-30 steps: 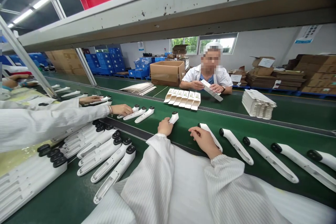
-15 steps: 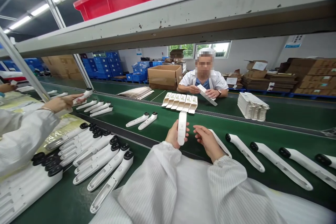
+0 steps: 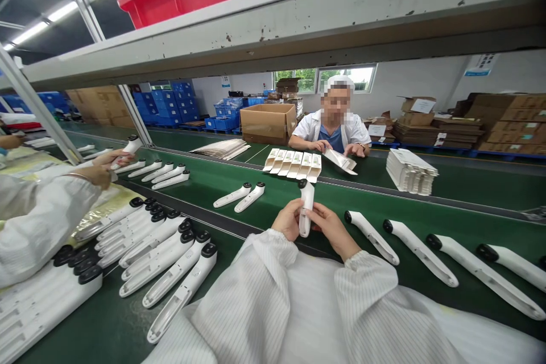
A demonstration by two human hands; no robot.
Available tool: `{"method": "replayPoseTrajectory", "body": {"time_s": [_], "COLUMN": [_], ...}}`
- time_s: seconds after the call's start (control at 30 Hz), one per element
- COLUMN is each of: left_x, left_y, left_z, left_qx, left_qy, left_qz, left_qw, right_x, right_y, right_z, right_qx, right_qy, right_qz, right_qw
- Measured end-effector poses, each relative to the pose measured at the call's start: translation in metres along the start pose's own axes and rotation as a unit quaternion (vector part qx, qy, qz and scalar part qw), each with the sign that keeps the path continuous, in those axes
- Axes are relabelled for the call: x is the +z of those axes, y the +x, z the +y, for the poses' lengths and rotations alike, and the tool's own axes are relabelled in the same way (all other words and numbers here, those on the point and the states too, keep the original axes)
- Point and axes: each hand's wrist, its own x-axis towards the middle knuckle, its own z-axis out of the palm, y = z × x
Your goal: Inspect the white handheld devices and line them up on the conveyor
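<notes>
Upright before me is a white infrared thermometer [image 3: 307, 199] with a black head, its long open recess turned towards me. My left hand [image 3: 288, 219] is closed round its lower part from the left. The fingers of my right hand [image 3: 335, 228] press on it from the right; some fingertips are hidden behind it. Beyond my hands, two similar thermometers [image 3: 249, 198] lie on the green conveyor belt [image 3: 200, 182]. More of them [image 3: 372, 238] lie spaced out along the belt to my right, recesses upward.
Many thermometers [image 3: 183, 290] lie in rows at the left front. At far left, a co-worker's hands [image 3: 100, 170] hold another one. Opposite, a person [image 3: 333, 125] handles a white carton [image 3: 340, 160] beside upright open cartons [image 3: 294, 165] and a carton stack [image 3: 412, 170]. A shelf [image 3: 273, 28] crosses overhead.
The thermometer has been turned so its recessed side faces me, and my right hand has come onto it. Thermometers on the belt have shifted right. The person opposite has lowered the carton.
</notes>
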Motion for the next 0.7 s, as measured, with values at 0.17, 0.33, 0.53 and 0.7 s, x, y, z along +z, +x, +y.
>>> {"method": "replayPoseTrajectory", "body": {"time_s": [0.17, 0.33, 0.53, 0.7], "left_x": [-0.003, -0.016, -0.042, -0.056], "left_y": [-0.001, 0.01, 0.021, 0.023], "left_z": [0.001, 0.009, 0.032, 0.038], "left_qx": [0.014, 0.07, 0.281, 0.165], "left_qy": [0.01, 0.121, 0.489, 0.687], "left_qz": [0.001, 0.062, 0.199, 0.305], "left_qw": [1.0, 0.988, 0.801, 0.638], "right_x": [-0.001, -0.003, -0.005, -0.007], "right_y": [-0.001, -0.002, 0.003, 0.005], "right_z": [0.001, 0.001, 0.009, 0.013], "right_qx": [0.019, 0.03, 0.041, 0.022], "right_qy": [0.072, 0.092, 0.051, 0.041], "right_qz": [-0.037, -0.053, -0.024, -0.039], "right_qw": [0.997, 0.994, 0.998, 0.998]}}
